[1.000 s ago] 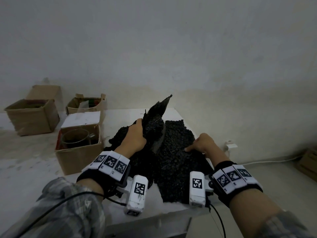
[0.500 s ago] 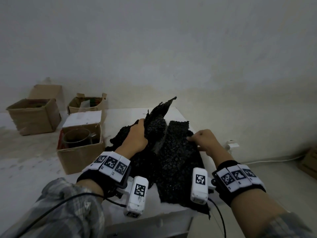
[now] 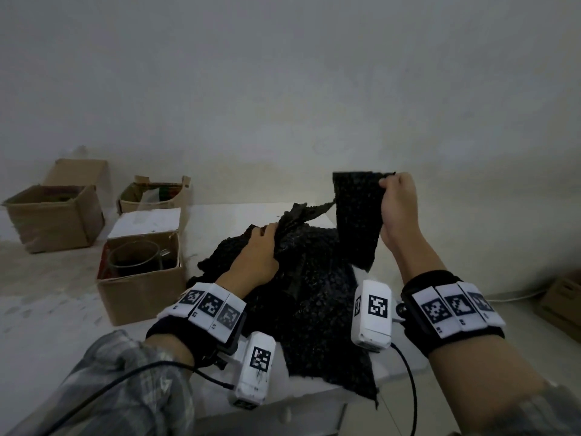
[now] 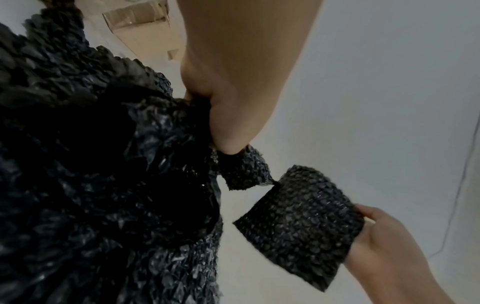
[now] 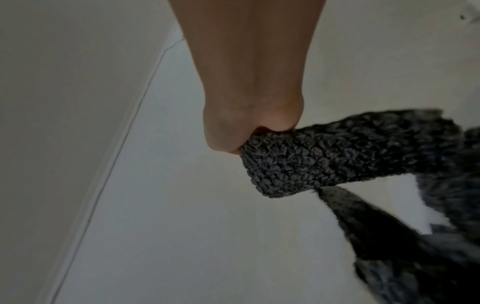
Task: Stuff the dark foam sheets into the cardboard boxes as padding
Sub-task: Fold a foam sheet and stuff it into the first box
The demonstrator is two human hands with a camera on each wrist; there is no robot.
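Note:
A heap of dark, bubbly foam sheets (image 3: 317, 297) (image 4: 85, 185) lies on the white table (image 3: 226, 215). My left hand (image 3: 261, 256) (image 4: 233, 98) grips a crumpled fold of the heap at its top. My right hand (image 3: 397, 209) (image 5: 249, 123) pinches the upper edge of one dark foam sheet (image 3: 356, 215) (image 4: 298, 228) (image 5: 324, 158) and holds it raised above the heap's right side; a corner of it still touches the fold under my left hand. An open cardboard box (image 3: 141, 278) holding a glass jug (image 3: 135, 258) stands to the left of the heap.
Two more open cardboard boxes (image 3: 53, 215) (image 3: 154, 196) sit further back on the left. A white sheet (image 3: 146, 221) lies behind the nearest box. Another box (image 3: 562, 303) stands on the floor at the right. The plain wall (image 3: 314, 89) rises just behind the table.
My right hand has taken hold of the right-hand foam sheet and lifted it up and back off the heap. My left hand stays gripping the crumpled fold.

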